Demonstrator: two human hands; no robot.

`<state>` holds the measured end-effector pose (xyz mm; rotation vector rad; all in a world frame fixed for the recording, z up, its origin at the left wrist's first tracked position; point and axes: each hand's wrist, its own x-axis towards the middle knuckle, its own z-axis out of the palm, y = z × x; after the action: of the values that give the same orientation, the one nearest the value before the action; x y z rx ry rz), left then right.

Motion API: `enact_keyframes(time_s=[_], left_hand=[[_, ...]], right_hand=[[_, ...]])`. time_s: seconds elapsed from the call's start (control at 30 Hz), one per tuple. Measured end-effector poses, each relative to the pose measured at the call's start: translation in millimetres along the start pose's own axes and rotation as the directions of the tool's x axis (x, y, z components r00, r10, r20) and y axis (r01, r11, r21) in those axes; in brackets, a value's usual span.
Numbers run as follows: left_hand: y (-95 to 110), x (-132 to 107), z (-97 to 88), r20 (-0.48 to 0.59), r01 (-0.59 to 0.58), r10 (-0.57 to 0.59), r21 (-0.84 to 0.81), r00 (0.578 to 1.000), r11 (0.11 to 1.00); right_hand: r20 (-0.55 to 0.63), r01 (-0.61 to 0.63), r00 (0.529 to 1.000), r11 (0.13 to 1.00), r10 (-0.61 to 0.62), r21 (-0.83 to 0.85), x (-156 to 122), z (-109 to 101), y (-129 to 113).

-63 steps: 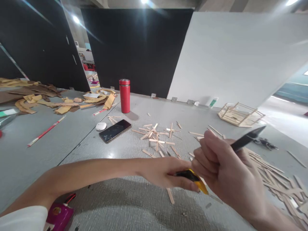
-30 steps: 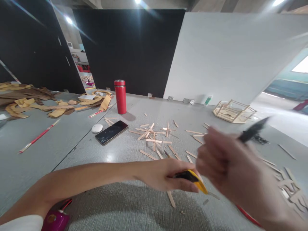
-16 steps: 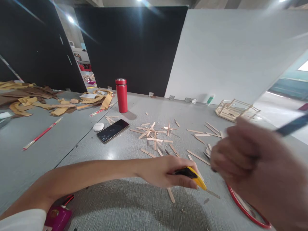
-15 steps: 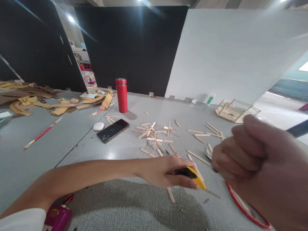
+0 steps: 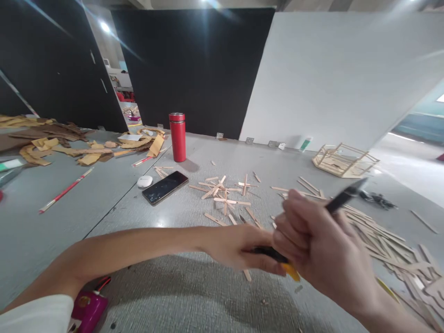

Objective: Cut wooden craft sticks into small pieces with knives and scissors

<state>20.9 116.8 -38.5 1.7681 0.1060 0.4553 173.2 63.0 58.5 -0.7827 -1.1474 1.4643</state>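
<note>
My left hand (image 5: 243, 247) is closed around a black and yellow utility knife (image 5: 291, 272), low over the front of the table. In front of the knife's far end is my right hand (image 5: 322, 249), closed in a fist around a dark pen-like tool (image 5: 347, 194) whose pointed end sticks up to the right. The right hand hides the knife's blade, and I cannot tell whether it touches the knife. Just beyond my left hand, several wooden craft sticks (image 5: 215, 218) lie loose, some joined into small crossed pieces (image 5: 225, 201).
A phone (image 5: 165, 187), a white earbud case (image 5: 144, 181) and a red bottle (image 5: 178, 138) are at centre left. A stick frame (image 5: 343, 162) stands back right, with piled sticks (image 5: 381, 236) nearer. A purple glue gun (image 5: 90, 310) lies front left; upright panels (image 5: 194, 69) close the back.
My right hand has moved left, from the right edge to the knife's end, carrying the dark tool. The left hand has stayed nearly still. The view has shifted slightly.
</note>
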Motion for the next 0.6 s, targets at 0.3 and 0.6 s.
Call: enact_keyframes(time_s=[0.3, 0.6], left_hand=[[10.9, -7.6, -4.0, -0.205, -0.094, 0.060, -0.159, 0.977, 0.983], [27.2, -7.6, -3.1, -0.438, -0.247, 0.167, -0.133, 0.883, 0.960]], right_hand=[[-0.105, -0.032, 0.967, 0.301, -0.231, -0.953, 19.7, -94.4, 32.4], [0.190, 0.206, 0.974, 0.141, -0.120, -0.968, -16.8, -100.8, 68.0]])
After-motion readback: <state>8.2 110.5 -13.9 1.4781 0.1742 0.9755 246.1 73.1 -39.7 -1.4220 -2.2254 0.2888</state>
